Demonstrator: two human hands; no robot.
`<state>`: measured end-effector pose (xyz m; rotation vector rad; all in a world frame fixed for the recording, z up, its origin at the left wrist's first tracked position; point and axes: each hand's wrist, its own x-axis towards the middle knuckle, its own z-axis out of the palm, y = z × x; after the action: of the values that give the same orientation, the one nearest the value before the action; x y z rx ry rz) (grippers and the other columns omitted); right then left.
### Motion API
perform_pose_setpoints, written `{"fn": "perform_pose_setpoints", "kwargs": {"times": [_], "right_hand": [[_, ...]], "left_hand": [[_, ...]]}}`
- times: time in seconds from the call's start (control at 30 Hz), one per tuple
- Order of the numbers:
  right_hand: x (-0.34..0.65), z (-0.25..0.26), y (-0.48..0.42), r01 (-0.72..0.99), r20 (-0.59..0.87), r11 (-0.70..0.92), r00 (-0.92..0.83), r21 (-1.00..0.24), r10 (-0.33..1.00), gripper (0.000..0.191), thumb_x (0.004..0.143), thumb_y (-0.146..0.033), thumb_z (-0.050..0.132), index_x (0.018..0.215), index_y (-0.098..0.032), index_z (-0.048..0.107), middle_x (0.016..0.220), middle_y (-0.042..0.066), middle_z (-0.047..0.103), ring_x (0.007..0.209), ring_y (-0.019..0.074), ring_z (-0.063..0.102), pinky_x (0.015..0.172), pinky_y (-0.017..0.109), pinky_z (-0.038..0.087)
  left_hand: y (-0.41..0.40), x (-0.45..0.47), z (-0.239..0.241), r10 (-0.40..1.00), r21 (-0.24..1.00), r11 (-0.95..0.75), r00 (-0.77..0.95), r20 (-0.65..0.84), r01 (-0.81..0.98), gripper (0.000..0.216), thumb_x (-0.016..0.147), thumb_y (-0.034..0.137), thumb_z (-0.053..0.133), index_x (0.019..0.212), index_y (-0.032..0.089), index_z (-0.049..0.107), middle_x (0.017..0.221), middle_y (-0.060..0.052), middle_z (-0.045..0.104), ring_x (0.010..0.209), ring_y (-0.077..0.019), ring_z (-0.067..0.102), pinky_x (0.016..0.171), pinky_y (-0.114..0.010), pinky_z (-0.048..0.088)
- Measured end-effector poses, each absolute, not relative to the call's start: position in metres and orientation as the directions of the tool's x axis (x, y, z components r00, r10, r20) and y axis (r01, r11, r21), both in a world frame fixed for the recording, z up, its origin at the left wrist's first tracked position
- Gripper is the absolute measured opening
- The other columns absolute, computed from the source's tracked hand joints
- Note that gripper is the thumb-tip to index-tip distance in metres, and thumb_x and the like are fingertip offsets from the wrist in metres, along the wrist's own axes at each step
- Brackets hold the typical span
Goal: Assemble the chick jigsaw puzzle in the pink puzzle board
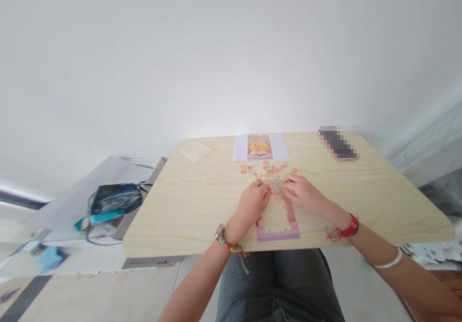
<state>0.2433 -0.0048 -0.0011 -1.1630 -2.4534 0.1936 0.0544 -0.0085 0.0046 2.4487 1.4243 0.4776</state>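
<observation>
A narrow jigsaw puzzle [277, 221] with a pink border lies on the pale wooden table [187, 201] in front of me. Its middle is bare. My left hand [252, 201] rests with curled fingers at the puzzle's upper left edge, a ring on one finger. My right hand [301, 191] is at the upper right edge, fingers pinched toward the top of the puzzle. Whether either hand holds a piece is too small to tell. Several loose orange and pink pieces [269, 169] lie scattered just beyond my fingers.
A reference picture [259, 147] of a yellow figure lies on a white sheet at the table's far edge. A phone [338, 144] lies at the far right, a pale sheet [195, 149] at the far left. A lower side table at left holds a dark bag [115, 198].
</observation>
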Motion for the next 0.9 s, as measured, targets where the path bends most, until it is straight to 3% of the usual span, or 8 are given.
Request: {"fn": "perform_pose_setpoints", "kwargs": {"times": [0.23, 0.53, 0.9], "right_hand": [[0.238, 0.012, 0.030, 0.686, 0.321, 0.583, -0.486, -0.436, 0.813, 0.017, 0.079, -0.016, 0.047, 0.077, -0.017, 0.064, 0.080, 0.004, 0.056, 0.070, 0.0124, 0.052, 0.066, 0.025, 0.041], [0.235, 0.003, 0.057, 0.712, 0.241, 0.563, -0.510, -0.420, 0.826, 0.014, 0.075, -0.015, 0.053, 0.076, -0.017, 0.067, 0.078, 0.004, 0.057, 0.070, 0.0129, 0.053, 0.066, 0.024, 0.040], [0.245, 0.008, 0.050, 0.728, 0.178, 0.558, -0.535, -0.397, 0.825, 0.017, 0.077, -0.018, 0.050, 0.080, -0.018, 0.066, 0.084, 0.005, 0.059, 0.075, 0.0145, 0.055, 0.069, 0.025, 0.041]], "left_hand": [[0.003, 0.012, 0.010, 0.929, 0.435, -0.368, 0.309, 0.203, 0.822, 0.007, 0.077, 0.019, 0.048, 0.073, 0.017, 0.053, 0.067, -0.001, 0.048, 0.065, -0.0146, 0.050, 0.063, -0.027, 0.039], [0.001, -0.006, -0.003, 0.944, 0.457, -0.329, 0.269, 0.193, 0.826, 0.009, 0.073, 0.013, 0.045, 0.067, 0.019, 0.042, 0.061, 0.002, 0.044, 0.059, -0.0135, 0.045, 0.057, -0.025, 0.034], [0.002, -0.002, -0.003, 0.943, 0.488, -0.332, 0.285, 0.170, 0.808, 0.009, 0.072, 0.013, 0.045, 0.066, 0.019, 0.043, 0.062, 0.002, 0.044, 0.059, -0.0135, 0.045, 0.056, -0.025, 0.033]]}}
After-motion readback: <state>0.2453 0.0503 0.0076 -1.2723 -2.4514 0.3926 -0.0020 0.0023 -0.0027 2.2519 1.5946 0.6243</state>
